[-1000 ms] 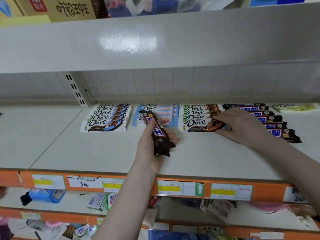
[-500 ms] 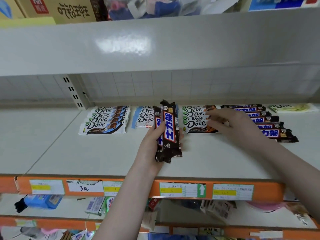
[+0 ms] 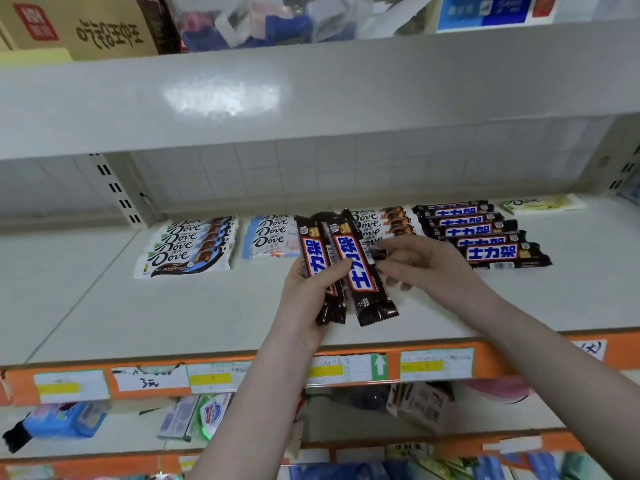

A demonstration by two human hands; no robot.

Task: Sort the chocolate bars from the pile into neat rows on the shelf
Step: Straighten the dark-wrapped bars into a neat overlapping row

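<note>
Bare shelf [image 3: 194,317] lies open at the front; bar rows [image 3: 485,233] and upper shelf [image 3: 311,95] hem the back.

top shelf: cardboard box [image 3: 86,27] with red logo and dark lettering, plus a blurry jumble of blue and white packets [image 3: 277,22]
top right: blue sign [image 3: 485,10]
price tags [image 3: 436,364]: white and yellow, one green arrow tag [image 3: 379,367]
handwritten tag [image 3: 149,379]: scrawled by hand
lower shelf: blue pack [image 3: 65,419], soap box [image 3: 211,415], pink thing [image 3: 495,391], too blurry to tell

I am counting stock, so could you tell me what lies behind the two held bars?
Behind the held bars, Dove rows show either side; the covered middle cannot be counted.
</note>
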